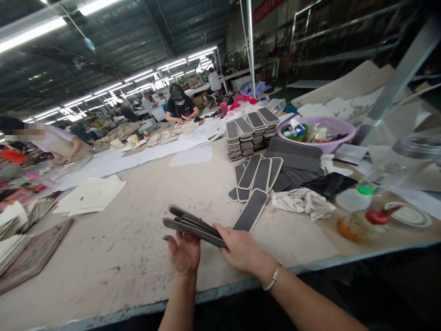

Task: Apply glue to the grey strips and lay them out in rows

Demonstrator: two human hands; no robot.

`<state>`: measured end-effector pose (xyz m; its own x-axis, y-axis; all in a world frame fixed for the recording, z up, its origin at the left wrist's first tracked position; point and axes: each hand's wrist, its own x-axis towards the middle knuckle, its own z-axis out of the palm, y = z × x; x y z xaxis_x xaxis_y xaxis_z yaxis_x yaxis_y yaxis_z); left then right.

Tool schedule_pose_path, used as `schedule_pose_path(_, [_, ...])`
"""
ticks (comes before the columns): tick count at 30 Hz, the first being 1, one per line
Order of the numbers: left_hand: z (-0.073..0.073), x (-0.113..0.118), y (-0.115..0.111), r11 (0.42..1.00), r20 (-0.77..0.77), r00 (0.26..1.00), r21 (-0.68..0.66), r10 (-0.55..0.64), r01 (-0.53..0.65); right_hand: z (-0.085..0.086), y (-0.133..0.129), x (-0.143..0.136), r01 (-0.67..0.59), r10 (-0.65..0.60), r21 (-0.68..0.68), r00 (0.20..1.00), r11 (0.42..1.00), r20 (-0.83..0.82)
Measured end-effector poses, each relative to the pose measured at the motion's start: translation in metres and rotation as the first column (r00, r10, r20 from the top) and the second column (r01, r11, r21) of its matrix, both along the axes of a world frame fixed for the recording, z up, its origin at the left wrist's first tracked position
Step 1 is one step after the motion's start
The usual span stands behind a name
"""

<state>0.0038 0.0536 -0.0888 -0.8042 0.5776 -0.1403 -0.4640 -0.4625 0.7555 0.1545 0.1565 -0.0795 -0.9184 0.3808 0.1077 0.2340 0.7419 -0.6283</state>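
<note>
Right hand (241, 248) clamped on near end of the strip bundle (196, 226); left hand (186, 255) loosely cupped against its underside, thumb spread clear. Bundle is up off the tabletop (138, 248): flat, long dark pieces, rounded ends, pale edges, slightly fanned. Tabletop matte beige, scuffed. Loose strips (253, 209) overlap beyond, grey faces, pale rims. Neat stacks (255, 138) behind. To the right: crumpled white cloth (303, 202), purple basin (330, 146), smooth and round.
</note>
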Motion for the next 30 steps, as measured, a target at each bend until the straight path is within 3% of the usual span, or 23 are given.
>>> schedule_pose_path(3, [0.019, -0.027, -0.021, 0.998, -0.023, 0.999, 0.056, 0.027, -0.026, 0.020, -0.003, 0.009, -0.014, 0.008, 0.154, 0.999, 0.988, 0.038])
schedule_pose_path(5, [0.021, -0.042, -0.033, 0.999, -0.084, 0.996, 0.028, 0.042, -0.039, 0.026, -0.009, 0.011, -0.017, -0.001, 0.213, 0.996, 0.977, 0.084])
schedule_pose_path(7, [0.011, -0.051, -0.043, 0.991, -0.177, 0.982, -0.102, 0.069, -0.087, 0.025, -0.016, 0.008, -0.034, -0.003, 0.249, 0.989, 0.968, 0.147])
schedule_pose_path(10, [-0.019, -0.051, -0.052, 0.925, -0.290, 0.954, -0.336, 0.077, -0.177, 0.014, -0.022, 0.001, -0.072, 0.008, 0.253, 0.969, 0.965, 0.248])
schedule_pose_path(13, [-0.047, -0.044, -0.056, 0.877, -0.341, 0.938, -0.429, 0.063, -0.215, 0.002, -0.020, -0.001, -0.051, -0.017, 0.234, 0.960, 0.971, 0.279])
schedule_pose_path(15, [-0.056, -0.041, -0.057, 0.855, -0.381, 0.923, -0.457, 0.062, -0.246, -0.004, -0.014, 0.004, -0.014, -0.049, 0.205, 0.952, 0.979, 0.301])
schedule_pose_path(18, [-0.058, -0.037, -0.055, 0.832, -0.417, 0.907, -0.482, 0.057, -0.274, -0.011, -0.004, 0.019, 0.061, -0.109, 0.144, 0.929, 0.988, 0.355])
schedule_pose_path(21, [-0.057, -0.031, -0.050, 0.824, -0.431, 0.901, -0.496, 0.042, -0.276, -0.017, 0.002, 0.033, 0.141, -0.163, 0.098, 0.946, 0.985, 0.279])
schedule_pose_path(26, [-0.065, -0.017, -0.040, 0.769, -0.518, 0.854, -0.528, 0.046, -0.361, -0.026, -0.002, 0.035, 0.126, -0.126, 0.013, 0.991, 0.992, 0.034])
schedule_pose_path(30, [-0.065, -0.016, -0.042, 0.746, -0.555, 0.831, -0.539, 0.035, -0.392, -0.026, -0.015, 0.034, 0.107, -0.111, 0.075, 0.992, 0.991, 0.063])
